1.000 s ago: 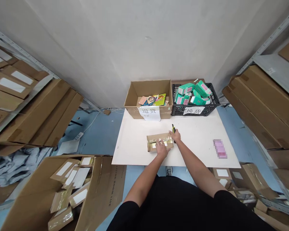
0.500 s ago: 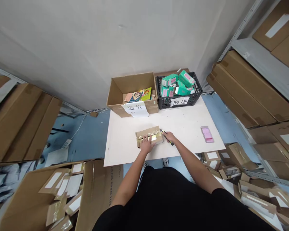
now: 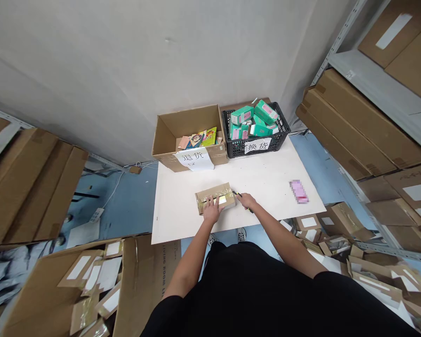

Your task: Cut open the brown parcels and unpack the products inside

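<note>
A small brown cardboard box, with clear tape along its top and a white label, lies on the white table. My left hand presses on the near side of its top, fingers spread. Just past the box's right end, my right hand is closed around a black-and-yellow utility knife. The knife's front end points toward the box's right end; whether the blade touches the cardboard cannot be made out.
At the table's back stand an open carton of booklets and a black crate of green boxes, both with paper signs. A blurred pink item lies at right. Opened parcels fill a large carton on the left; shelves hold cartons.
The view has shifted slightly. My right hand with the utility knife sits slightly farther from the box's right end. My left hand stays on the box.
</note>
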Demonstrator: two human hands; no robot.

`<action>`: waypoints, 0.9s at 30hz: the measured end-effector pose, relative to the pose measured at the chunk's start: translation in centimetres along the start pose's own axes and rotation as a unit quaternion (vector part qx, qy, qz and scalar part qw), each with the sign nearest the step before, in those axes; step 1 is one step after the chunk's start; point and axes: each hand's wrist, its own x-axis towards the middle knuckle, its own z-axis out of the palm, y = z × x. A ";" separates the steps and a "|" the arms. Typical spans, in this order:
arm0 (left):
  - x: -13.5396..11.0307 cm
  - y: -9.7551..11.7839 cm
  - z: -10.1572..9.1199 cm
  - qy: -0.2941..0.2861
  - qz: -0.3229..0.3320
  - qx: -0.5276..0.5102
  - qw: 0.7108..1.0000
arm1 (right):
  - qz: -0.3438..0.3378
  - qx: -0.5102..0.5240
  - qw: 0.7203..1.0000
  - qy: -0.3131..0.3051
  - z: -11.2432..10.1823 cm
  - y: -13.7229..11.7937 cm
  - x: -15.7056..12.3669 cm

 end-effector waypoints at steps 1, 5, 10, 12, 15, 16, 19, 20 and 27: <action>0.0 0.0 -0.1 0.002 -0.001 0.000 1.000 | 0.000 0.026 1.000 0.002 0.2 0.5 -0.2; -0.2 -0.2 -0.6 0.018 0.006 0.001 1.000 | -0.004 0.100 0.995 -0.005 1.7 3.3 -1.4; -0.1 -1.3 -1.3 0.008 0.017 -0.008 1.000 | 0.055 0.278 0.956 0.072 4.7 6.9 -2.4; 0.2 -1.9 -1.3 0.005 0.014 -0.004 1.000 | 0.087 0.338 0.932 0.103 4.8 8.1 -2.2; 0.5 -2.3 -1.2 0.015 -0.014 -0.001 1.000 | 0.082 0.331 0.926 0.164 2.8 9.2 -1.1; 0.6 -2.3 -1.2 0.021 -0.031 -0.001 0.999 | 0.077 0.308 0.930 0.187 1.8 9.4 -0.5; 0.6 -2.1 -1.1 0.029 -0.078 -0.006 0.997 | 0.080 0.252 0.934 0.240 -1.6 9.8 1.2; 0.6 -2.1 -1.2 0.031 -0.083 -0.007 0.996 | 0.086 0.245 0.933 0.250 -2.4 9.8 1.6; 1.9 -5.8 -4.4 0.073 -0.043 -0.048 0.995 | -0.004 0.160 0.954 0.252 2.5 5.5 1.9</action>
